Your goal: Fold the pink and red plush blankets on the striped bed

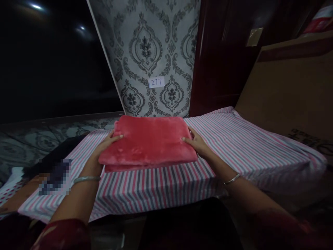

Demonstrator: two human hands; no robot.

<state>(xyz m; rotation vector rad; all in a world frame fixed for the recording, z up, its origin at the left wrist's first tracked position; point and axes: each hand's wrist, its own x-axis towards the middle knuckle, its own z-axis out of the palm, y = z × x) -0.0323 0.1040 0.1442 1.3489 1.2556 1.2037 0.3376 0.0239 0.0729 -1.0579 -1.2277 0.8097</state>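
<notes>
A folded red plush blanket [153, 140] lies level in front of me, at the table's near edge. My left hand [109, 142] grips its left side, thumb on top and fingers tucked out of sight. On the opposite side my right hand [195, 140] holds it the same way, thumb pressed on the upper face. The blanket's layers show along its front edge. Whether it rests on the striped cloth [221, 135] or is held just above it, I cannot tell.
A large cardboard box [293, 83] stands at the right, beside a dark red door [221, 52]. A big black screen [52, 62] fills the left. Patterned wallpaper [140, 31] with a paper label [156, 82] is behind. A blurred-out patch [55, 177] lies at the cloth's left.
</notes>
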